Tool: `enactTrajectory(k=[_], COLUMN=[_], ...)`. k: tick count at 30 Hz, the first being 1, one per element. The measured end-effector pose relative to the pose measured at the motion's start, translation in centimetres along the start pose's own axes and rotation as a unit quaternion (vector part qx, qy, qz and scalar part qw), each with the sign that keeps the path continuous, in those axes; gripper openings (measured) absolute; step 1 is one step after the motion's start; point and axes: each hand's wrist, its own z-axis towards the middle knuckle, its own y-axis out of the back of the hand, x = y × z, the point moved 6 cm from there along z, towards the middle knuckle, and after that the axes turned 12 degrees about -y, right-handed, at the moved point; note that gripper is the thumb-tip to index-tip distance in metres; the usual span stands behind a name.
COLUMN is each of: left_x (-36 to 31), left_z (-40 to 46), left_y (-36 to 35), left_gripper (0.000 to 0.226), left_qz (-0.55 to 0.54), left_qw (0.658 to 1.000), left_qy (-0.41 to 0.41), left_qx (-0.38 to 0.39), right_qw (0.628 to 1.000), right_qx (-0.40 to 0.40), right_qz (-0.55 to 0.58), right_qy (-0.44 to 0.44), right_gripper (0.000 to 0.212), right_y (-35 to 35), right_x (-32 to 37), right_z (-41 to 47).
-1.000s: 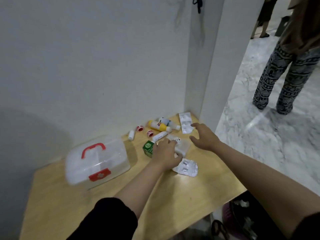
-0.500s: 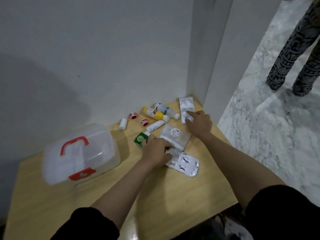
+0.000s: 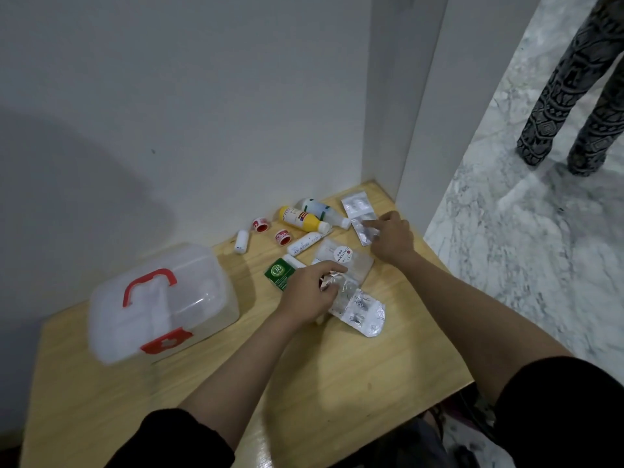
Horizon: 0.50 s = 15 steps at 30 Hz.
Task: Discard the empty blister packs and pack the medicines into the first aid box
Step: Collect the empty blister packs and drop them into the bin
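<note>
Head view: wooden table (image 3: 304, 383) is sitting in a wall corner; its right edge is dropping to marble floor, with bare tabletop near the front. First aid box (image 3: 158, 298), lid closed, is sitting left, apart from the clutter. Left hand (image 3: 309, 293) is curling its fingers (image 3: 332, 266) around a crumpled blister pack (image 3: 341, 283) beside a flat blister pack (image 3: 363, 312). Right hand (image 3: 391, 239) is pressing nearly closed fingertips onto a far blister strip (image 3: 359, 217). Yellow bottle (image 3: 302, 218) is lying by the wall.
</note>
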Motion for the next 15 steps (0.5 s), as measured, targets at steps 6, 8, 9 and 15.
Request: enactTrajectory(k=[6,8,9,15], left_x=[-0.2,0.3,0.5,1.3], left_z=[0.1,0.0,0.0,-0.3], left_y=[0.1,0.2,0.2,0.7], left_gripper=[0.023,0.021,0.02,0.018], left_qz=[-0.013,-0.019,-0.022,-0.034], left_qw=[1.0,1.0,0.999,0.998], left_qy=[-0.002,0.01,0.016,0.038], left_qx=[-0.011,-0.02,-0.025,-0.046], right_qw=[0.999,0.999,0.998,0.995], right_qx=[-0.023,-0.013,-0.004,0.01], right_qz=[-0.008,0.023,0.042,0.06], right_qy=[-0.023,-0.039,-0.043,-0.078], right_gripper=[0.035,0.037,0.04,0.04], right_y=[0.2,0.1,0.1,0.5], right_x=[-0.2,-0.3,-0.4,-1.1], right_z=[-0.3,0.0,0.1,0.0])
